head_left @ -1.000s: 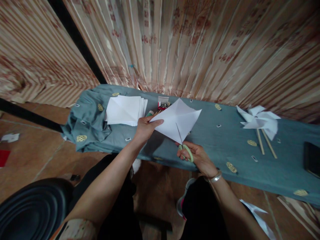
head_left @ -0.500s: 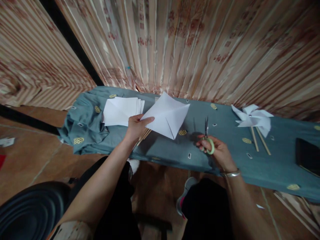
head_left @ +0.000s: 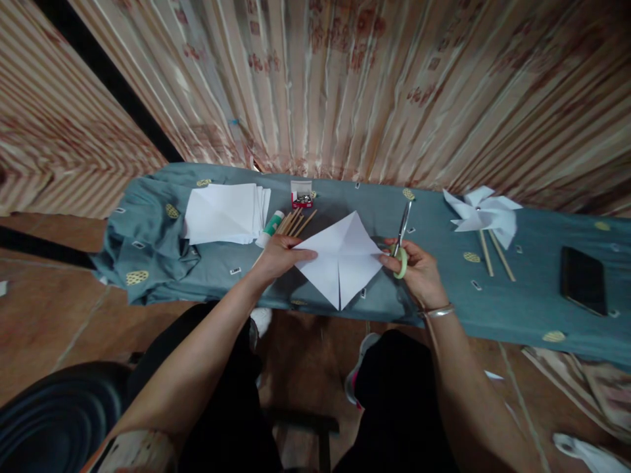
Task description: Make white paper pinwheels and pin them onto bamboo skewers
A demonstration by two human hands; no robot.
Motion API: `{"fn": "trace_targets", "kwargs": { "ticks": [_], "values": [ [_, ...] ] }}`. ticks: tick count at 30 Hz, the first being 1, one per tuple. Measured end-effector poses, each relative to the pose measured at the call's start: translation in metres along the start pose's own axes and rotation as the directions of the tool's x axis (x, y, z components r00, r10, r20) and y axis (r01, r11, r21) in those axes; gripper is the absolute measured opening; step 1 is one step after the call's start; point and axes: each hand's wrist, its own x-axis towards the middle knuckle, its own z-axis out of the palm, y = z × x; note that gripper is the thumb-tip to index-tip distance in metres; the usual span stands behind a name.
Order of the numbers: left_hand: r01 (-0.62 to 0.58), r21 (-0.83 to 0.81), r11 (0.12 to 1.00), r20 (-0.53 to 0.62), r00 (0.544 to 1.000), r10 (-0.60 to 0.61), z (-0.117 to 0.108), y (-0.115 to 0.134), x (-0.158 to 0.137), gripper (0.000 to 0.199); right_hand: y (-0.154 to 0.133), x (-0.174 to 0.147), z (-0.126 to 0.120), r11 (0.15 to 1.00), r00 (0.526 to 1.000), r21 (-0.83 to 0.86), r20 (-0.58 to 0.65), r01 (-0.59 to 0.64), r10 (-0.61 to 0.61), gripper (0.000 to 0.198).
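Note:
A creased white square of paper (head_left: pixel 341 253) is held cornerwise above the cloth, with a slit running up from its near corner. My left hand (head_left: pixel 280 255) pinches its left corner, thumb on top. My right hand (head_left: pixel 414 266) grips scissors (head_left: pixel 401 238) with pale green handles, their blades pointing away and looking closed. The thumb of that hand also touches the paper's right corner. Behind my left hand lie several wooden sticks (head_left: pixel 298 222) and a green and white glue stick (head_left: pixel 271 226).
A stack of white paper (head_left: pixel 224 211) lies at left on the teal cloth (head_left: pixel 207 276). Farther back stands a small red and white box (head_left: pixel 302 195) of metal pieces. At right are white paper pinwheels (head_left: pixel 486 210) on sticks and a black phone (head_left: pixel 583 279). A striped curtain (head_left: pixel 320 85) hangs behind.
The paper has come down, turned and levelled, uncovering the box and glue stick. My right hand has brought the scissors up against the paper's right corner, where its thumb now touches.

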Motion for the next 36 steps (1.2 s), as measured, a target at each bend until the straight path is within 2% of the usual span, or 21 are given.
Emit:
{"fn": "trace_targets", "kwargs": {
  "ticks": [3,7,9,12,14,16,19,22,25,27,31,36],
  "values": [
    [0.081,0.112,0.990,0.112,0.989,-0.094,-0.002,0.001,0.001,0.015,0.001,0.000,0.000,1.000,1.000,0.003,-0.022,-0.011,0.011,0.048],
    [0.077,0.096,0.992,0.102,0.991,-0.086,-0.003,0.003,0.001,0.021,0.000,0.002,0.001,1.000,0.999,0.006,-0.033,-0.015,0.015,0.047],
    [0.068,0.014,0.998,0.059,0.996,-0.069,-0.001,0.005,0.000,0.027,0.000,0.002,0.003,1.000,0.999,-0.011,-0.034,-0.009,0.008,0.045],
    [0.045,-0.205,0.978,0.003,0.999,-0.045,0.003,0.009,-0.003,0.041,0.001,0.002,0.009,1.000,0.997,-0.012,-0.074,0.012,-0.013,0.045],
    [0.065,-0.334,0.940,0.040,0.998,-0.055,0.007,0.010,-0.007,0.049,0.003,0.003,0.014,0.999,0.990,0.011,-0.138,0.033,-0.031,0.044],
    [0.121,-0.394,0.911,0.137,0.988,-0.071,0.014,0.007,-0.013,0.054,0.005,0.006,0.019,0.998,0.978,0.031,-0.202,0.056,-0.048,0.044],
    [0.154,-0.338,0.928,0.278,0.959,-0.058,0.030,-0.004,-0.023,0.065,0.007,0.010,0.028,0.996,0.968,0.030,-0.240,0.085,-0.075,0.044],
    [0.062,-0.239,0.969,0.250,0.968,0.000,0.047,-0.015,-0.032,0.085,0.006,0.014,0.037,0.995,0.968,0.019,-0.235,0.097,-0.090,0.045],
    [0.059,-0.124,0.990,0.278,0.960,-0.023,0.060,-0.018,-0.036,0.078,0.004,0.017,0.044,0.995,0.968,0.032,-0.237,0.097,-0.087,0.046],
    [0.024,-0.154,0.988,0.253,0.967,0.015,0.064,-0.016,-0.036,0.066,0.002,0.017,0.049,0.994,0.965,0.049,-0.248,0.098,-0.083,0.048],
    [-0.057,-0.268,0.962,0.106,0.990,0.088,0.068,-0.010,-0.032,0.049,0.001,0.012,0.058,0.995,0.974,0.036,-0.213,0.090,-0.080,0.050],
    [-0.095,-0.173,0.980,-0.101,0.992,0.079,0.064,-0.013,-0.017,0.040,0.002,-0.001,0.068,0.999,0.991,0.012,-0.131,0.042,-0.040,0.055]
  ]
}}
